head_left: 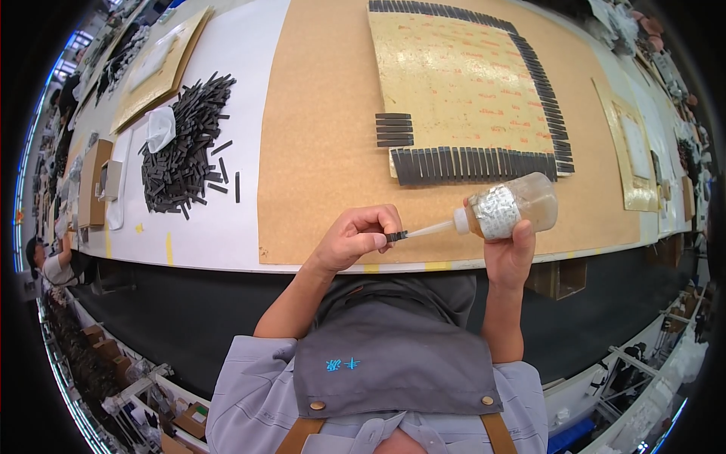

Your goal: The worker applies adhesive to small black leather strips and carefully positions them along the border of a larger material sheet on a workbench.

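My left hand (355,238) pinches a small black strip (396,236) near the table's front edge. In my right hand (508,253) is a squeeze bottle (522,203) of cloudy plastic with a white label, tilted on its side. Its thin pale nozzle (432,228) points left, and the tip is at the strip in my left hand. Beyond both hands lies a yellowish board (461,83) with a row of black strips (476,165) along its near edge. More strips line its far and right edges, and several lie stacked at its left side.
A heap of loose black strips (185,155) lies on the white tabletop at left, with a crumpled white piece (160,129) on it. Brown paper (318,113) covers the middle. Other boards (159,68) lie at far left and right (635,151). Another person (57,265) is at far left.
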Available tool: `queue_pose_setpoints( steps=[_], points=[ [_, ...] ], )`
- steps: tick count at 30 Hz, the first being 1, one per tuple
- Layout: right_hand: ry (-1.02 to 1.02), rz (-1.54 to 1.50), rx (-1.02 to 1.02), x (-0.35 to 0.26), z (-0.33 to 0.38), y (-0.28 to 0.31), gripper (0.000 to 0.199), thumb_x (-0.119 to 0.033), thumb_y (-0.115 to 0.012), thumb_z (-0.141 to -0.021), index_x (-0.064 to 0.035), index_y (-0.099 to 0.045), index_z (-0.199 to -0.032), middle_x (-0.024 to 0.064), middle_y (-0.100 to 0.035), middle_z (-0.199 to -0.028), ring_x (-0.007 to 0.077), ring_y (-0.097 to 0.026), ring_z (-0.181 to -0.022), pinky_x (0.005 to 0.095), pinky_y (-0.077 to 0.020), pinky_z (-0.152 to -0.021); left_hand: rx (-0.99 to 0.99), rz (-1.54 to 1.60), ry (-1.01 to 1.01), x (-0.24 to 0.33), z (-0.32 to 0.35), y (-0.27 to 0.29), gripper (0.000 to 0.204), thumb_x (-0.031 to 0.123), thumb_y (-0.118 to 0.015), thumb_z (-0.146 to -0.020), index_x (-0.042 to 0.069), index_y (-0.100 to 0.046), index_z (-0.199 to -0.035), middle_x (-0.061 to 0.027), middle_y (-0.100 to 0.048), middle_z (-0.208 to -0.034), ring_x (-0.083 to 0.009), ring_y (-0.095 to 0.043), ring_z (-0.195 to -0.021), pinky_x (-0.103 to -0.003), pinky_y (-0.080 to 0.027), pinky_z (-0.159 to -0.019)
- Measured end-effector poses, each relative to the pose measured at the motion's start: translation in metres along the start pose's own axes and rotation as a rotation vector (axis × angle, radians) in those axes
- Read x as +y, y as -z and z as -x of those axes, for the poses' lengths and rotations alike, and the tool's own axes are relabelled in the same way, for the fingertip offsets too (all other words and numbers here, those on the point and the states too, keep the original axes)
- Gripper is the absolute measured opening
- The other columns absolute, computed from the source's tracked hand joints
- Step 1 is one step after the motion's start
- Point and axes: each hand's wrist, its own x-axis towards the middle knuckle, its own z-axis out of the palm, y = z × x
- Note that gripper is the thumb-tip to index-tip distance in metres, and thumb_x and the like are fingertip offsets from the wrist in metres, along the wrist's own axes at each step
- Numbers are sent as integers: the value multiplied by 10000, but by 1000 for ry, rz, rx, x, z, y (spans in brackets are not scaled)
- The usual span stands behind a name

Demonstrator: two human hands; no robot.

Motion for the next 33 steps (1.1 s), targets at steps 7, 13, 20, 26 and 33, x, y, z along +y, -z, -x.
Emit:
queue_pose_setpoints(
  steps=[7,13,20,26,33],
  points=[
    [-20,70,-83,-1,-2,7,665,-483,-587,-812,3,-411,-1231,113,-543,-1129,290,-550,-1050,477,-438,-929,10,-12,-26,8,-5,3,127,117,-587,-789,-10,-583,-789,-74,-508,-768,-109,-457,-658,-224,-380,-574],
    [-17,-23,-37,-1,1,16,665,-495,-559,-826,-15,-391,-1254,105,-530,-1147,289,-541,-1053,521,-415,-941,179,-718,38,80,-74,48,97,87,-654,-771,-4,-634,-798,-6,-561,-727,-80,-494,-653,-229,-398,-591],
    [-24,-65,-55,-10,6,6,658,-493,-567,-822,-40,-384,-1264,88,-525,-1155,282,-548,-1041,503,-428,-935,94,-1142,292,89,-161,88,148,163,-636,-764,20,-604,-748,0,-542,-638,-82,-461,-586,-244,-364,-511],
    [-17,-55,-61,-11,4,14,656,-492,-562,-826,-26,-393,-1255,98,-537,-1143,274,-549,-1047,508,-420,-944,-4,-1325,378,74,-188,101,139,152,-610,-763,17,-595,-731,-26,-540,-620,-107,-469,-560,-279,-377,-495],
    [-19,-63,-51,-10,3,14,640,-485,-556,-833,-25,-401,-1250,101,-539,-1138,268,-549,-1047,515,-415,-949,-53,-1349,368,67,-192,105,146,153,-618,-751,8,-601,-735,-43,-555,-618,-130,-490,-570,-296,-394,-512]
  ],
)
